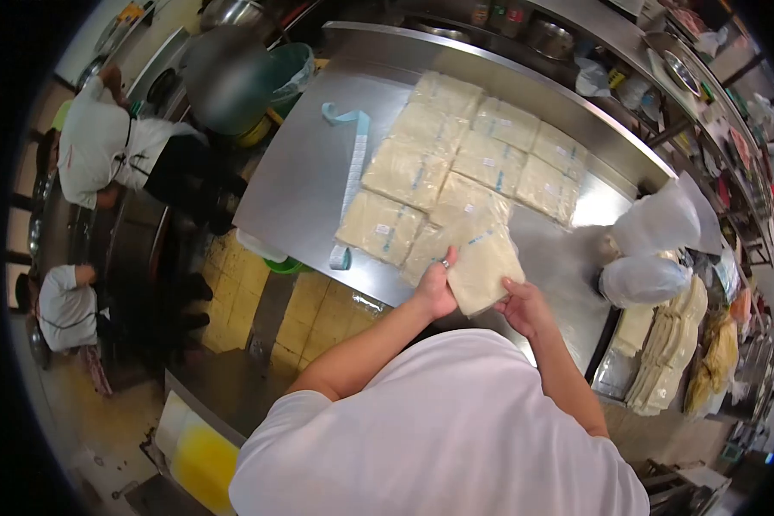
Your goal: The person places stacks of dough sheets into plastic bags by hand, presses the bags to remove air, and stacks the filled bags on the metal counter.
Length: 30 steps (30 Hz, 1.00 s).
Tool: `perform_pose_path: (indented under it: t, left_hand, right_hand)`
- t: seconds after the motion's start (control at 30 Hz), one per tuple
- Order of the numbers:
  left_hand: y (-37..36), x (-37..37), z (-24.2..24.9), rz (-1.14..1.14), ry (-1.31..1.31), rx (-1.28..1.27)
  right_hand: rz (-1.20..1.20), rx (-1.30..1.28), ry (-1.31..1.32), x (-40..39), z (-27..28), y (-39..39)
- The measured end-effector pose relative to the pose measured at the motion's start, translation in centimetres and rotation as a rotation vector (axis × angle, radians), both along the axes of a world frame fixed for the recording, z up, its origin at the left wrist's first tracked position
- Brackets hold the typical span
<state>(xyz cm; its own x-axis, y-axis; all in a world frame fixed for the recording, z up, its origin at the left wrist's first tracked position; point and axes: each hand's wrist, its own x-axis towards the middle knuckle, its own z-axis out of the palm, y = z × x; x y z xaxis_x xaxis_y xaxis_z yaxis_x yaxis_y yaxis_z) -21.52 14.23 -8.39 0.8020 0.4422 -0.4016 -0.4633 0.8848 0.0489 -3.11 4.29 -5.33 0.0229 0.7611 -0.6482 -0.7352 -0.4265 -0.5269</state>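
Observation:
Between my two hands is a flat, square, cream-coloured packet (488, 268) in clear plastic, tilted at the table's near edge. My left hand (439, 289) is closed on its left side, thumb on top. My right hand (525, 307) pinches its lower right corner. Just beyond lie several similar packets (419, 174), in rows and partly overlapping on the steel table (297, 172). Blue print and small white labels show on them. A long blue-and-white strip (355, 163), apparently of labels, lies left of the packets.
On the right are filled clear plastic bags (649, 279) and a stack of long cream-coloured packets (669, 353). A raised steel ledge (507, 86) bounds the table's far side. Two people in white shirts (99, 142) stand at the left, near a large dark bin (232, 82).

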Motion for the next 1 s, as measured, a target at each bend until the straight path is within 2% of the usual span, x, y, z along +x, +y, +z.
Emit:
perform_pose_path:
  t: [0.07,0.2,0.27,0.33,0.4,0.43,0.47,0.53,0.57,0.67,0.8,0.87,0.9,0.97,1.0]
  left_hand:
    - [1.1,-2.5,0.0,0.117,0.007,-0.021]
    - [3.5,-7.3,-0.3,0.278,0.051,0.067]
    - [4.9,-9.5,1.0,0.41,0.137,0.116]
    - [6.3,-11.5,0.1,0.447,0.151,0.112]
    - [7.7,-13.1,-1.8,0.486,0.399,0.215]
    - [8.4,-13.9,-3.6,0.448,0.616,0.171]
    - [8.5,-14.4,-4.2,0.454,0.616,0.171]
    - [8.8,-15.1,-4.7,0.28,0.839,0.147]
    - [8.7,-15.1,-4.9,0.288,0.872,0.23]
    - [8.4,-15.2,-5.0,0.287,0.905,0.262]
    - [8.1,-15.0,-4.6,0.28,0.969,0.294]
    - [8.0,-15.0,-3.8,0.201,1.126,0.382]
    - [7.9,-15.2,-3.7,0.196,1.123,0.39]
    - [7.7,-15.8,-3.6,-0.08,1.161,0.436]
    - [7.5,-15.8,-3.1,-0.089,1.157,0.446]
  right_hand:
    - [0.05,0.036,-0.099,-1.7,-1.7,2.1]
    - [0.057,0.027,-0.271,-6.5,-1.1,8.5]
    - [0.185,0.099,-0.377,-7.8,-1.9,11.7]
    - [0.21,0.106,-0.426,-9.8,-2.2,14.6]
    - [0.234,0.116,-0.475,-11.0,-3.4,16.8]
    - [0.253,0.061,-0.481,-11.5,-5.3,17.7]
    - [0.273,0.007,-0.487,-11.9,-6.5,18.3]
    - [0.307,0.012,-0.561,-12.6,-6.8,18.4]
    - [0.334,0.012,-0.634,-12.8,-7.0,18.6]
    - [0.312,0.029,-0.752,-12.9,-7.7,18.5]
    - [0.283,-0.037,-0.933,-13.8,-6.1,18.0]
    - [0.348,0.096,-1.401,-13.8,-5.8,17.4]
    - [0.339,0.094,-1.402,-14.0,-5.0,16.9]
    - [0.631,0.529,-1.878,-14.4,-3.1,15.7]
    - [0.62,0.518,-1.883,-14.3,-3.6,15.3]
